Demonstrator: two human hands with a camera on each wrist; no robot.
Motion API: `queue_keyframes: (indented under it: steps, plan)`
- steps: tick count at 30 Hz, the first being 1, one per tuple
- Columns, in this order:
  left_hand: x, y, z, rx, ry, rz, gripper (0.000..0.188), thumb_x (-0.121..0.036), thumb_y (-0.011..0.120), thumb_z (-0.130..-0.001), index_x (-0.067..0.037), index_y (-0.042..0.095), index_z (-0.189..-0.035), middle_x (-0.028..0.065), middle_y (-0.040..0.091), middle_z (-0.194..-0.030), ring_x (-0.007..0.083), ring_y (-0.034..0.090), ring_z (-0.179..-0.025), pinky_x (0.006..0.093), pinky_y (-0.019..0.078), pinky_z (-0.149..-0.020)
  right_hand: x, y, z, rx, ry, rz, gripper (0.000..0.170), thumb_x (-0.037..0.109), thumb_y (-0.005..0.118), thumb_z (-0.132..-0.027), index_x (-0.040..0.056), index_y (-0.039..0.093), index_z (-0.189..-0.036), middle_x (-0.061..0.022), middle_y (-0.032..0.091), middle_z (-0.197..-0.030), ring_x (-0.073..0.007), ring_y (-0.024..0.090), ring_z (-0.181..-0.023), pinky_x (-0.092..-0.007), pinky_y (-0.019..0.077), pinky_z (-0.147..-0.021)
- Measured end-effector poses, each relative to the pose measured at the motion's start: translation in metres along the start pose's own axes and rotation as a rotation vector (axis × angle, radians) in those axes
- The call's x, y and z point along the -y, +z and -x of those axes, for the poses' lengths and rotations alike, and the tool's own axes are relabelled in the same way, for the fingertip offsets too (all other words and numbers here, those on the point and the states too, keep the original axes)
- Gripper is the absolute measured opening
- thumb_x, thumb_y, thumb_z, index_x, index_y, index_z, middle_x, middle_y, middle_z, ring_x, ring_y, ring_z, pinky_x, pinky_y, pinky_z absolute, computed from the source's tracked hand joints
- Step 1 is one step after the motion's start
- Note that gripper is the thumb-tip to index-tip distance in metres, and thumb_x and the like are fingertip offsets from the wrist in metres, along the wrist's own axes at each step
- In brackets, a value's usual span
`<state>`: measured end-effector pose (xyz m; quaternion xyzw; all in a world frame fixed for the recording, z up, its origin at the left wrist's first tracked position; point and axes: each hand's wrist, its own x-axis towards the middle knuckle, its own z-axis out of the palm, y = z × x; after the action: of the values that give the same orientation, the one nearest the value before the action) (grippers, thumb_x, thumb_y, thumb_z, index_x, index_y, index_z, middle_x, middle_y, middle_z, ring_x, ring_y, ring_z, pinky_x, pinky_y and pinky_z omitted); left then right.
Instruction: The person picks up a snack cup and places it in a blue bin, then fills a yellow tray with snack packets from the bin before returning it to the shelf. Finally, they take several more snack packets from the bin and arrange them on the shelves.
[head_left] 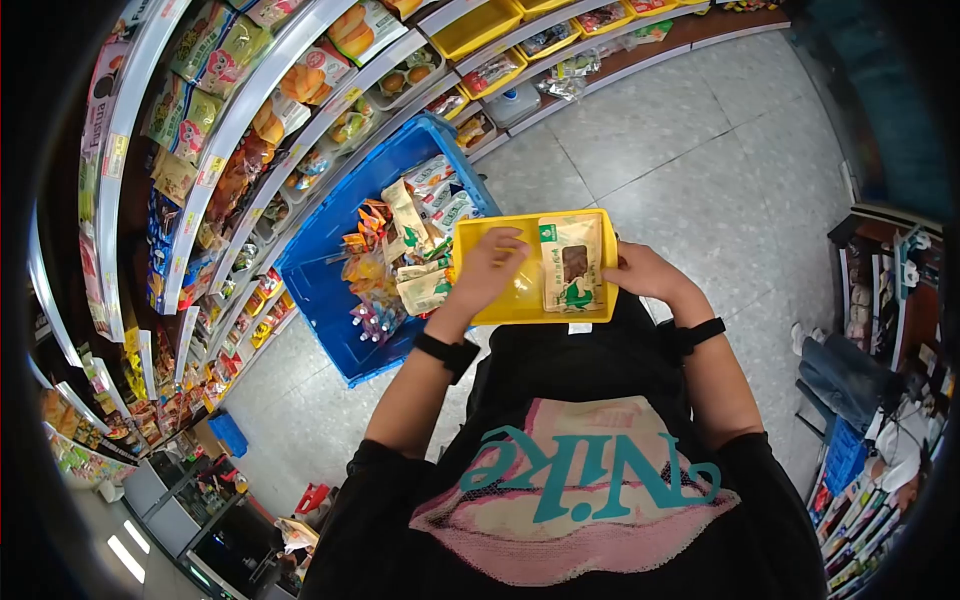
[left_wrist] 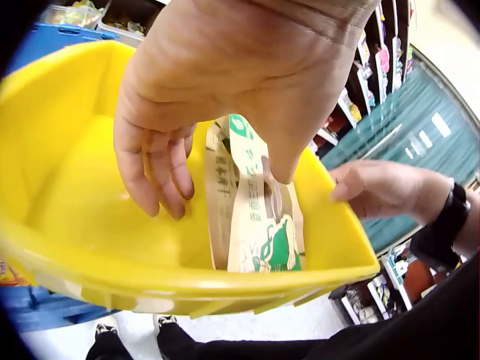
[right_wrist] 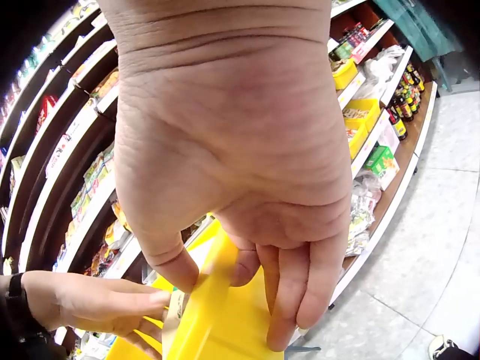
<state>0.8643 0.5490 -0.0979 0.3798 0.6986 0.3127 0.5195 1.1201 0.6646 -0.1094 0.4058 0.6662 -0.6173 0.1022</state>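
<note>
A yellow plastic bin [head_left: 530,314] is held level in front of the body. My right hand [head_left: 648,272] grips its right end wall, and in the right wrist view the thumb lies on one side of the wall and the fingers on the other. Paper-coloured snack packets [left_wrist: 259,217] with green print stand on edge against each other at the right end inside the bin. My left hand [head_left: 490,268] is over the bin's left part, its fingers loosely bent and holding nothing. In the left wrist view its thumb overlaps the upper part of the packets.
A blue crate [head_left: 335,330] with mixed snack packets [head_left: 405,225] stands on the floor, partly behind the bin's left end. Curved shelves [head_left: 215,160] full of packaged food run along the left and back. Tiled floor [head_left: 690,170] extends beyond the bin; more shelving [head_left: 900,300] is at right.
</note>
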Motion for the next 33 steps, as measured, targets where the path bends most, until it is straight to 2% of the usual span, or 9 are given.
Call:
queue_keyframes:
  steps: [4, 9, 14, 15, 20, 26, 28, 29, 33]
  plan:
    - [0.029, -0.063, 0.0, -0.223, 0.135, 0.115, 0.023, -0.002, 0.052, -0.091, -0.003, 0.056, -0.114, 0.0072, 0.064, -0.101, 0.0174, 0.063, -0.089, 0.0279, 0.0494, -0.079, 0.001, 0.005, 0.001, -0.031, 0.097, 0.031, 0.039, 0.025, 0.061, -0.08, -0.0019, 0.06, -0.108, -0.0197, 0.066, -0.099, -0.0311, 0.064, -0.092, -0.0376, 0.0495, -0.082]
    - [0.155, -0.124, -0.043, -0.562, 0.018, 0.052, 0.021, -0.007, 0.062, -0.086, 0.001, 0.058, -0.105, 0.0106, 0.066, -0.096, 0.0196, 0.065, -0.082, 0.0282, 0.0519, -0.075, 0.009, 0.012, 0.007, -0.107, 0.113, 0.058, 0.04, 0.027, 0.062, -0.081, -0.0033, 0.061, -0.107, -0.0199, 0.067, -0.096, -0.032, 0.065, -0.089, -0.0384, 0.0502, -0.08]
    - [0.209, -0.139, -0.069, -0.527, -0.302, -0.591, 0.064, -0.038, 0.075, -0.072, 0.002, 0.051, -0.116, 0.0207, 0.058, -0.113, 0.0341, 0.053, -0.111, 0.0398, 0.0457, -0.093, 0.027, 0.021, 0.013, -0.166, 0.233, 0.079, 0.042, 0.031, 0.064, -0.082, -0.0052, 0.061, -0.103, -0.0205, 0.067, -0.091, -0.0321, 0.065, -0.085, -0.038, 0.0506, -0.077]
    - [0.204, -0.139, -0.073, -0.463, -0.405, -0.541, 0.085, -0.044, 0.077, -0.07, 0.004, 0.038, -0.128, 0.0244, 0.046, -0.126, 0.0376, 0.044, -0.121, 0.0427, 0.0402, -0.099, 0.026, 0.024, 0.013, -0.196, 0.237, 0.077, 0.042, 0.031, 0.064, -0.082, -0.0061, 0.061, -0.101, -0.0208, 0.067, -0.089, -0.0315, 0.065, -0.083, -0.0375, 0.0507, -0.076]
    - [0.193, -0.126, -0.095, -0.508, -0.611, -0.666, 0.106, -0.049, 0.077, -0.07, 0.003, 0.016, -0.139, 0.0258, 0.034, -0.133, 0.0408, 0.042, -0.122, 0.0446, 0.0406, -0.1, 0.036, 0.032, 0.018, -0.233, 0.315, 0.11, 0.042, 0.032, 0.065, -0.082, -0.0074, 0.061, -0.098, -0.0211, 0.066, -0.085, -0.0303, 0.066, -0.078, -0.0368, 0.0511, -0.071]
    - [0.204, -0.136, -0.097, -0.506, -0.625, -0.597, 0.088, -0.036, 0.068, -0.079, 0.0, 0.017, -0.141, 0.0275, 0.037, -0.136, 0.0405, 0.047, -0.12, 0.0436, 0.0428, -0.098, 0.032, 0.042, 0.02, -0.28, 0.266, 0.058, 0.043, 0.034, 0.065, -0.083, -0.0078, 0.061, -0.096, -0.0209, 0.066, -0.081, -0.0299, 0.065, -0.075, -0.037, 0.051, -0.068]
    - [0.221, -0.146, -0.092, -0.495, -0.552, -0.539, 0.072, -0.026, 0.059, -0.084, 0.001, 0.023, -0.139, 0.0288, 0.048, -0.128, 0.0401, 0.052, -0.114, 0.0455, 0.0434, -0.095, 0.026, 0.042, 0.019, -0.277, 0.259, 0.075, 0.043, 0.034, 0.066, -0.082, -0.0076, 0.061, -0.095, -0.0207, 0.066, -0.081, -0.0299, 0.065, -0.075, -0.037, 0.0509, -0.068]
    - [0.231, -0.148, -0.082, -0.562, -0.366, -0.587, 0.048, -0.021, 0.052, -0.088, 0.003, 0.041, -0.128, 0.0288, 0.06, -0.11, 0.0414, 0.058, -0.103, 0.0473, 0.0457, -0.089, 0.025, 0.042, 0.018, -0.273, 0.25, 0.076, 0.043, 0.034, 0.066, -0.082, -0.0076, 0.061, -0.095, -0.0207, 0.066, -0.081, -0.0299, 0.065, -0.075, -0.037, 0.0509, -0.068]
    - [0.208, -0.163, -0.032, -0.699, -0.275, -0.572, 0.025, -0.016, 0.046, -0.092, 0.005, 0.059, -0.099, 0.0284, 0.063, -0.092, 0.0448, 0.06, -0.088, 0.0471, 0.0487, -0.076, 0.025, 0.039, 0.016, -0.25, 0.212, 0.106, 0.043, 0.034, 0.065, -0.082, -0.0069, 0.061, -0.095, -0.0203, 0.066, -0.082, -0.0303, 0.065, -0.075, -0.0368, 0.0507, -0.068]
